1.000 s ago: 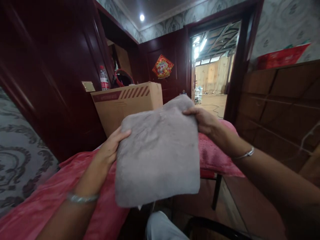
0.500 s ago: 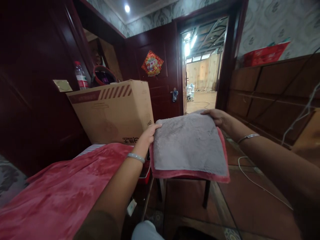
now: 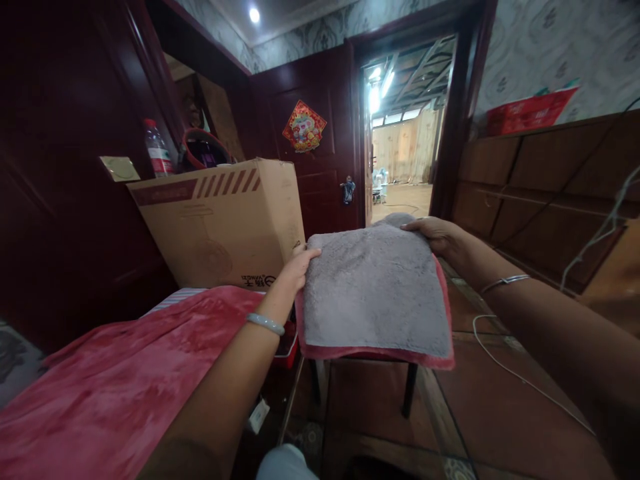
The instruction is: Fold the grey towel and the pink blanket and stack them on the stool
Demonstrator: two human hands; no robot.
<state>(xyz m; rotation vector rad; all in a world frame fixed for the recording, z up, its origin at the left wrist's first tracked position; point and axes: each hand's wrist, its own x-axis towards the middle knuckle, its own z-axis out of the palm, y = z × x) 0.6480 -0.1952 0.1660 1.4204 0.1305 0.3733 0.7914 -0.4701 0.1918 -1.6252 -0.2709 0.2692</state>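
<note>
A fluffy grey cloth (image 3: 375, 293), towel-like, lies over a pink cloth (image 3: 373, 353) whose edge shows along the front and right. Both rest on a dark-legged stool or chair (image 3: 410, 390), its seat hidden beneath them. At the far left corner, my left hand (image 3: 299, 265) pinches the grey cloth, thumb on top. My right hand (image 3: 437, 235) grips its far right corner, with the fingers partly hidden. Behind the far edge, a rounded grey bulge (image 3: 397, 219) of similar fabric shows.
Left of me a pink blanket (image 3: 150, 360) covers a bed-like surface. A large cardboard box (image 3: 215, 227) stands behind it, with a bottle (image 3: 158, 150) and a bucket (image 3: 203, 148) near its top. A white cable (image 3: 520, 377) runs over the tiled floor. A red basket (image 3: 533, 110) sits on the cabinet.
The camera view has shifted slightly. Both hands keep hold of the grey cloth's far corners, and more of the grey bulge shows behind its far edge.
</note>
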